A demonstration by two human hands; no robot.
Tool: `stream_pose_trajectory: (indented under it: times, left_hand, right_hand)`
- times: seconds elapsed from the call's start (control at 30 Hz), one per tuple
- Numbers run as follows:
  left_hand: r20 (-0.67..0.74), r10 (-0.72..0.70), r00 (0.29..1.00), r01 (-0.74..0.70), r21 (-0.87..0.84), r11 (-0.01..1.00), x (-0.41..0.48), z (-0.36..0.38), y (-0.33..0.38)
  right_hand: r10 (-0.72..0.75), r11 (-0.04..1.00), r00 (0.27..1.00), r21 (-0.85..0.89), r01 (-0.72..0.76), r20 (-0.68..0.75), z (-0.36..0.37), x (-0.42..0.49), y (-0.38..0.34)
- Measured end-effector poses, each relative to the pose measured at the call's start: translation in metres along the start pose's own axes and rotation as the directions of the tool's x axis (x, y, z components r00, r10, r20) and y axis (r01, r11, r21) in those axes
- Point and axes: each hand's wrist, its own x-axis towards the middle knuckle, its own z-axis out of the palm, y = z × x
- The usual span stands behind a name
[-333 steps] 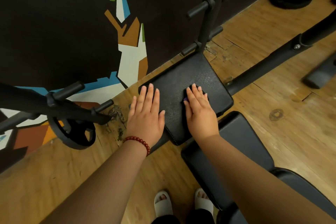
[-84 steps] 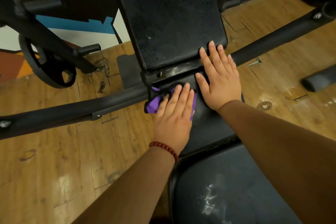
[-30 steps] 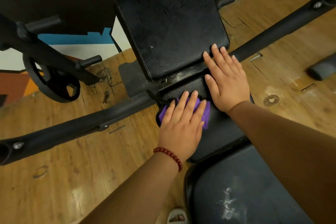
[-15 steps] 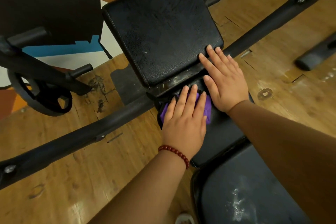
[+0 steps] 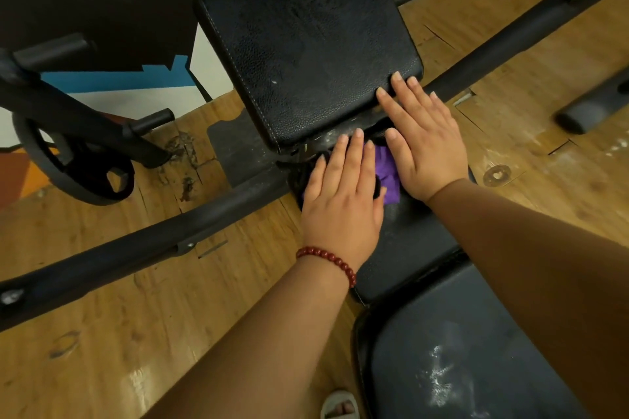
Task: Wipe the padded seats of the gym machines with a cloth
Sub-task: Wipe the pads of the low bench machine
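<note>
The purple cloth (image 5: 387, 169) lies on the far end of the middle seat pad (image 5: 405, 248), just short of the gap that parts this pad from the upper pad (image 5: 306, 44); most of the cloth is covered. The left hand (image 5: 342, 194), with a red bead bracelet (image 5: 326, 259) at the wrist, lies flat on the cloth, fingers straight and gripping nothing, pressing it to the vinyl, with the fingertips reaching the gap. The right hand (image 5: 425, 143) is likewise flat and empty: its fingers rest on the near corner of the upper pad, just beside the cloth. Step in hand, as judged: wiping the far edge of the middle pad at the seam. The nearest pad (image 5: 476, 333) shows white smears (apparently not yet wiped), so the task looks partly done. The next move calls for even downward pressure while drawing the cloth along the pad, with the right hand bracing or lifting clear of its path. Beyond the pads lie the black frame bar (image 5: 136, 250), a weight plate (image 5: 51, 168) and the worn wooden floor (image 5: 102, 350)
</note>
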Motion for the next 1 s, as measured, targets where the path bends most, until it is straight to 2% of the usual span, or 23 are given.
stream_pose_trajectory:
  times: [0.17,0.33,0.47,0.53,0.7,0.77,0.8,0.87,0.93,1.0]
  left_hand:
    - [0.027,0.009,1.000,-0.009,-0.010,1.000,-0.015,0.003,0.006]
    - [-0.031,0.007,0.999,-0.012,-0.145,0.989,-0.010,-0.009,0.002]
    - [0.006,-0.016,1.000,0.016,0.018,1.000,-0.021,-0.010,-0.011]
    - [0.052,-0.054,0.997,0.053,0.032,0.998,-0.021,-0.006,-0.009]
    - [0.094,-0.124,0.988,0.133,-0.098,0.986,-0.011,-0.009,0.005]
    - [0.105,-0.091,0.990,0.116,-0.268,0.956,-0.014,-0.013,-0.001]
    - [0.100,-0.088,0.991,0.119,-0.371,0.921,-0.016,-0.017,-0.005]
    - [0.065,-0.176,0.982,0.185,-0.503,0.844,-0.017,-0.023,-0.016]
    - [0.016,-0.269,0.963,0.238,-0.514,0.824,-0.014,-0.024,-0.026]
    - [-0.010,-0.237,0.971,0.205,-0.467,0.860,-0.011,-0.020,-0.030]
  right_hand:
    - [-0.005,1.000,1.000,-0.003,0.005,0.017,-0.002,0.000,0.000]
    - [-0.017,1.000,1.000,0.019,0.017,-0.005,-0.002,-0.001,0.001]
    - [-0.029,0.998,0.999,0.050,0.028,0.021,-0.004,-0.003,0.001]
    - [-0.031,0.995,0.999,0.091,0.028,0.036,-0.008,-0.003,-0.001]
    - [-0.106,0.946,0.994,0.311,0.090,0.034,-0.015,-0.032,-0.012]
    - [-0.148,0.930,0.986,0.351,0.112,0.078,-0.012,-0.051,-0.012]
    - [-0.157,0.927,0.983,0.357,0.113,0.097,-0.013,-0.057,-0.010]
    - [-0.158,0.938,0.978,0.329,0.106,0.136,-0.015,-0.062,-0.007]
    - [-0.140,0.958,0.979,0.272,0.096,0.149,-0.016,-0.062,-0.012]
    - [-0.115,0.972,0.988,0.217,0.090,0.105,-0.012,-0.062,-0.021]
